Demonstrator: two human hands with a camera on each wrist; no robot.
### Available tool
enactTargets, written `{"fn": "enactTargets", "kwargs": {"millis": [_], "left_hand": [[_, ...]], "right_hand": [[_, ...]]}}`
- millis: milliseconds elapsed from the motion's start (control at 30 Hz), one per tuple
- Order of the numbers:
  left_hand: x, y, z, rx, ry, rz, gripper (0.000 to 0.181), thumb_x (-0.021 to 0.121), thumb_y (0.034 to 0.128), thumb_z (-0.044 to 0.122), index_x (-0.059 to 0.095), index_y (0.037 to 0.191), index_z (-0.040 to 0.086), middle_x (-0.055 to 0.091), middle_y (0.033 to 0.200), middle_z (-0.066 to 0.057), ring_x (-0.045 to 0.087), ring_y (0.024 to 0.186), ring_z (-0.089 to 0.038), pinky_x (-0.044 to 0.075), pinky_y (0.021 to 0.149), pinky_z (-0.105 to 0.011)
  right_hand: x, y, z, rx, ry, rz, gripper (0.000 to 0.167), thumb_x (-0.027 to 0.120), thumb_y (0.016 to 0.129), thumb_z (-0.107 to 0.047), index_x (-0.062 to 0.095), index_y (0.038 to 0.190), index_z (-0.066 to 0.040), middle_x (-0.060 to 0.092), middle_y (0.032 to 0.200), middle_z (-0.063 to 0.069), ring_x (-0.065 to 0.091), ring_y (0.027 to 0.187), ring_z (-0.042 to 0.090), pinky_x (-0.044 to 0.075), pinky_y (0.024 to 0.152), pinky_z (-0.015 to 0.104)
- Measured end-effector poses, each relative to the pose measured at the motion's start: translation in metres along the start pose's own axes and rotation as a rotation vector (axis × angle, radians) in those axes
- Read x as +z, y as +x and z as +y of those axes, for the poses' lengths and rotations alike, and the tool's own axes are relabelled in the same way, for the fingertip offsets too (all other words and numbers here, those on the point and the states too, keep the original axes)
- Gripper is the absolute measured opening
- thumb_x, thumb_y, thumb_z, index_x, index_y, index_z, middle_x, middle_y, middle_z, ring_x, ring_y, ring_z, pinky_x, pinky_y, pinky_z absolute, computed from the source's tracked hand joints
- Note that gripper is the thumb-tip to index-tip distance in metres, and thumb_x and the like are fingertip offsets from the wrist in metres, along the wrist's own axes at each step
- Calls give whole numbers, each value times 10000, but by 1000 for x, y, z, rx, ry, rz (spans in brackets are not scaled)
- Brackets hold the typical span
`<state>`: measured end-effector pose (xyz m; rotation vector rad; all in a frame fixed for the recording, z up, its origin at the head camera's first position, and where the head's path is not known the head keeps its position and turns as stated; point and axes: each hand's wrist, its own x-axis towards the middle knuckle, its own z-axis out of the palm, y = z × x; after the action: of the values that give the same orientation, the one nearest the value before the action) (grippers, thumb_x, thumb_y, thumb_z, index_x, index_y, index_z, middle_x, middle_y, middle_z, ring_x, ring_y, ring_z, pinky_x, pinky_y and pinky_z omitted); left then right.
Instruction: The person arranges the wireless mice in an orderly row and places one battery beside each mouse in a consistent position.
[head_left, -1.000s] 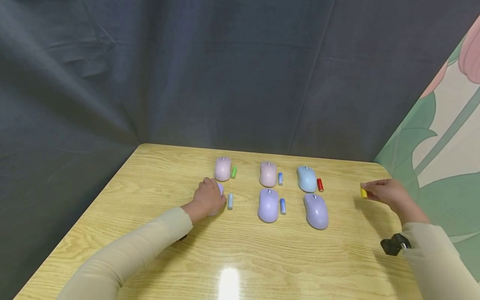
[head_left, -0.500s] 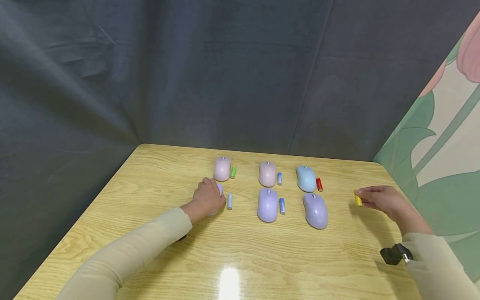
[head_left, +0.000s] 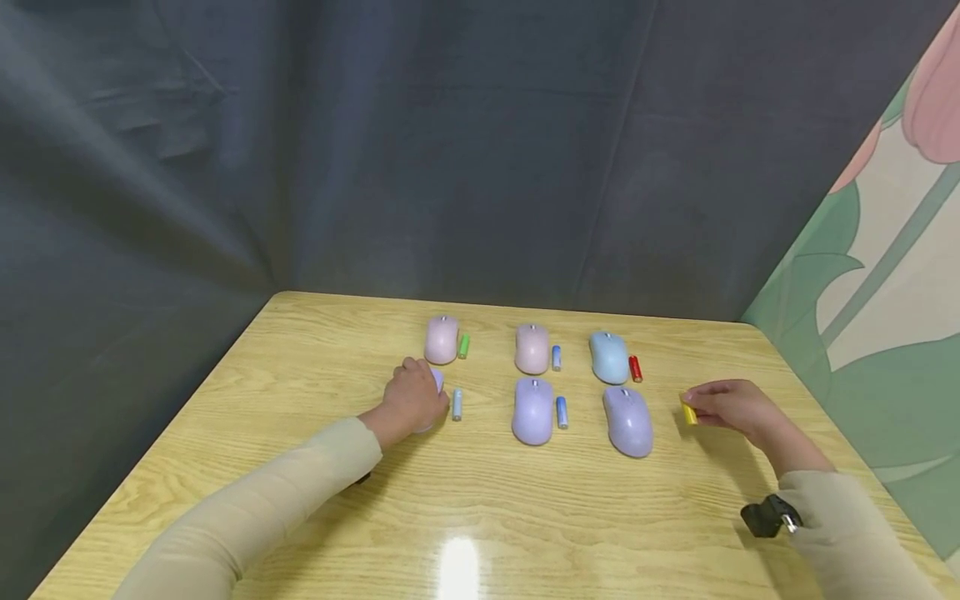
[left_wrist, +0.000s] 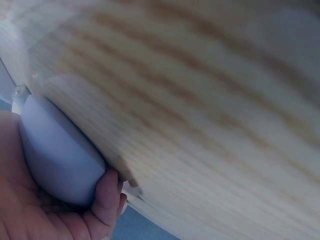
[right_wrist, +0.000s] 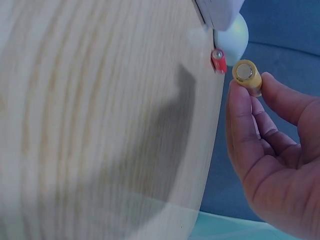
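Note:
My left hand (head_left: 412, 394) grips a lavender computer mouse (left_wrist: 60, 150) on the table, covering most of it in the head view; the left wrist view shows fingers curled around its edge. A light blue battery (head_left: 457, 405) lies just right of that hand. At the right, my right hand (head_left: 731, 407) pinches a yellow battery (head_left: 688, 412) between thumb and fingertips, held above the tabletop. Its flat end faces the right wrist camera. The nearest mouse to it is a purple one (head_left: 628, 422), to its left.
Behind are two pink mice (head_left: 442, 340) and a blue mouse (head_left: 610, 357), with a green battery (head_left: 464, 347), a blue battery (head_left: 557, 358) and a red battery (head_left: 636, 368) beside them. Another lavender mouse (head_left: 533, 412) lies mid-table by a blue battery (head_left: 562, 412). A dark curtain (head_left: 465, 167) hangs behind.
My right hand has moved left and slightly nearer the front with the yellow battery, toward the purple mouse. My left hand stays on its mouse.

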<state>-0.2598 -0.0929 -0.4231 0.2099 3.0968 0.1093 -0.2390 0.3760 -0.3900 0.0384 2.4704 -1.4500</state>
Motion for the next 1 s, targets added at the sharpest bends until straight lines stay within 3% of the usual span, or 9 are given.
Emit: {"fn": "enactTargets", "kwargs": {"millis": [433,700,1000], "left_hand": [[3,2,-3,25,-10,11,531,503,952,357,468,1095,-152,409,857,-189,489,753,-250,491,514,-303],[2,2,-3,20,-6,7,520,500,952,358,473,1082,-145,404,846,-182,487,736,-243,486,498,-297],[2,1,-2,15,-20,10,527,499,952,362,468,1092,-145,405,857,-179,485,742,-242,488,513,-304]], "right_hand": [[26,3,-11,69,-76,27,384,631,954,-132,552,1125,202,643,901,51,606,785,120,563,731,313],[36,8,-8,50,-72,31,335,617,953,-93,559,1083,211,655,861,46,622,763,117,566,701,305],[43,11,-10,66,-131,67,317,627,946,-83,557,1069,201,642,896,135,618,742,141,567,681,318]]}}
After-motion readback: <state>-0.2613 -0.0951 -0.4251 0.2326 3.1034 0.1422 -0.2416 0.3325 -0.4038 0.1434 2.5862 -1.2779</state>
